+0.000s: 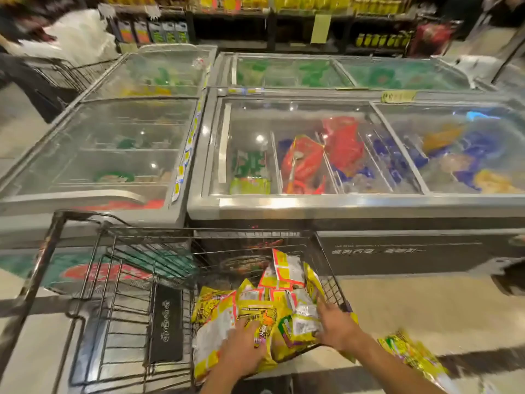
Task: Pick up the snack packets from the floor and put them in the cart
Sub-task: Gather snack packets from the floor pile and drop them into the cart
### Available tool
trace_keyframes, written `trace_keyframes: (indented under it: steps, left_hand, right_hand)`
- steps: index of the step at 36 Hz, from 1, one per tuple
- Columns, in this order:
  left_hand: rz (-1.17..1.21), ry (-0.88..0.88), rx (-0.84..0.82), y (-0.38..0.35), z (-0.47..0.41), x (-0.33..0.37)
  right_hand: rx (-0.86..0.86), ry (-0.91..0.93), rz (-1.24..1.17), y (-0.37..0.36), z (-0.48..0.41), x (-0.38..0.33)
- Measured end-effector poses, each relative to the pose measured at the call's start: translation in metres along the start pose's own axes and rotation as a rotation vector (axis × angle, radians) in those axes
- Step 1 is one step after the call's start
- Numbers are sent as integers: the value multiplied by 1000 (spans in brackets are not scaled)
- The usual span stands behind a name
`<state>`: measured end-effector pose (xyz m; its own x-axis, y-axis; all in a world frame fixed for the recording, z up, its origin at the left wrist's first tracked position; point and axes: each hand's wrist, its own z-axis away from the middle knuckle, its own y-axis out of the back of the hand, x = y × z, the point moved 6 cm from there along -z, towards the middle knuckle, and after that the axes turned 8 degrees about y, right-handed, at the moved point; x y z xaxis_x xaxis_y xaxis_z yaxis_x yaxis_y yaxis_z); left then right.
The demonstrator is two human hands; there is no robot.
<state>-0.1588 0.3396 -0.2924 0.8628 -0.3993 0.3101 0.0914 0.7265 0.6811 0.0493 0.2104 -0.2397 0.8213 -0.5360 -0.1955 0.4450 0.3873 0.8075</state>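
Note:
A heap of yellow snack packets (264, 305) fills the near right corner of the wire cart (136, 280), some leaning over its rim. My left hand (244, 348) lies on the heap from the near side, fingers spread over a yellow packet. From the right, my right hand (335, 325) touches the side of the packets at the cart's rim. Whether either hand grips a packet cannot be told. More yellow packets (414, 356) lie on the floor at my right, partly behind my right forearm.
Glass-topped chest freezers (326, 206) stand right behind the cart and to its left. Shelves of goods run along the back. At the far left, another cart (65, 72) and a person with white bags. Pale floor (426, 302) lies to the right.

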Motion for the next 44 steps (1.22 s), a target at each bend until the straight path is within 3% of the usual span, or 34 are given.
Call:
trace_keyframes:
  steps: [15,25,31,38,44]
  left_hand:
    - [54,-44,-138,-30,-26,4]
    - [79,-109,-94,-9,-25,31]
    - [81,-304,47,54,0,107]
    - [47,-553,193,118,33,243]
    - [55,-750,235,104,62,354]
  right_hand:
    - [-57,-13,76,-34,-18,-7]
    - [70,32,-41,-11,3,21]
    - [223,22,-111,40,21,48]
    - [447,17,-214,110,67,115]
    - [624,-76,-317,133,136,202]
